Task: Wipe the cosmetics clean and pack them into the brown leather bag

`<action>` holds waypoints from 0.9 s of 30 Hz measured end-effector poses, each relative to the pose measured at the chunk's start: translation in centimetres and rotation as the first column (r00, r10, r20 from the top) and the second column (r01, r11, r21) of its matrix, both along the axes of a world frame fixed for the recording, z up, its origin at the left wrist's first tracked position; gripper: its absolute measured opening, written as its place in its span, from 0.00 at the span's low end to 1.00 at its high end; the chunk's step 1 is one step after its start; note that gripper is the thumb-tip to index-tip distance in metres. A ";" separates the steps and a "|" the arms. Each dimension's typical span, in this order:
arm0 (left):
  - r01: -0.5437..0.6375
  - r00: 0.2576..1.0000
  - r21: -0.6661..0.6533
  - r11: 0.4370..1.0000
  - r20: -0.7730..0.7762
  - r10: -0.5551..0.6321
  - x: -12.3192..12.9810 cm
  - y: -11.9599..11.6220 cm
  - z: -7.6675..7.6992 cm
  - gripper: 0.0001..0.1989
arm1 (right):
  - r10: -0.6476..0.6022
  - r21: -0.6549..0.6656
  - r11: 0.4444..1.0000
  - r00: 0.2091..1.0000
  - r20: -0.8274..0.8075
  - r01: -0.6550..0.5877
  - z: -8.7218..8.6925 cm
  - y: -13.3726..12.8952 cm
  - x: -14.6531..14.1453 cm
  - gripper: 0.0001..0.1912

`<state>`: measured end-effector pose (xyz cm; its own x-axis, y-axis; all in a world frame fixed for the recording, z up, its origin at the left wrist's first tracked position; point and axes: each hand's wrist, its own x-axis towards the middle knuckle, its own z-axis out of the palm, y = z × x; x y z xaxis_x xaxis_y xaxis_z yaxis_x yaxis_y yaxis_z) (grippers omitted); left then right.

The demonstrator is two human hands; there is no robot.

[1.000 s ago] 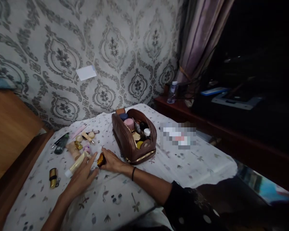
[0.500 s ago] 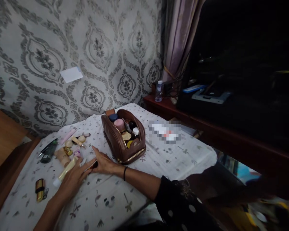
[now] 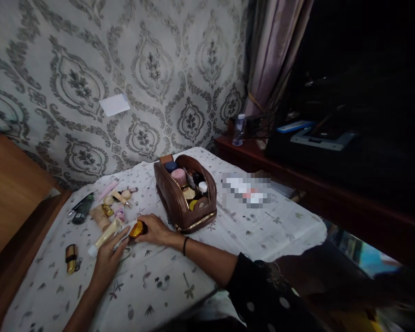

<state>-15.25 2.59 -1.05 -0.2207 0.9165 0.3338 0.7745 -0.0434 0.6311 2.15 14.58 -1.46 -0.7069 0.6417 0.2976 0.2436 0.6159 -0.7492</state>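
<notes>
Left of the frame's lower centre, the right hand (image 3: 156, 230) is curled around a round, translucent amber jar (image 3: 136, 229); the left hand (image 3: 109, 252), fingers loosely extended, is beside a pale-yellow, white-capped tube (image 3: 108, 234). An open brown leather bag (image 3: 173, 202) stands near centre.

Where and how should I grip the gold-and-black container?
Probably take the container around its black band, thumb and fingers across its narrow width, from the right, where the left hand is. It is longer than wide and sits apart from the yellow tube; I can't tell whether it lies or stands.
</notes>
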 end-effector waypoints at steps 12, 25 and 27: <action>-0.021 0.999 0.018 1.000 -0.028 0.022 3.1 1.1 1.3 0.28 | 0.021 -0.153 0.986 0.964 -0.266 -0.063 0.1 -0.4 0.1 0.22; -0.003 0.968 0.021 1.000 0.251 -0.002 1.3 1.9 0.3 0.38 | -0.061 -0.673 0.628 0.837 -0.544 -0.392 0.5 -0.8 -0.6 0.34; 0.003 0.968 0.011 1.000 0.252 -0.006 1.7 1.9 0.3 0.38 | -0.076 -0.686 0.620 0.841 -0.535 -0.380 0.5 -1.0 -0.5 0.38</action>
<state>-13.56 4.48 -0.80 -0.2950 0.9142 0.2777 0.5906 -0.0540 0.8052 1.70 13.62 -0.93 -0.7243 0.6842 0.0852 -0.3173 -0.2211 -0.9222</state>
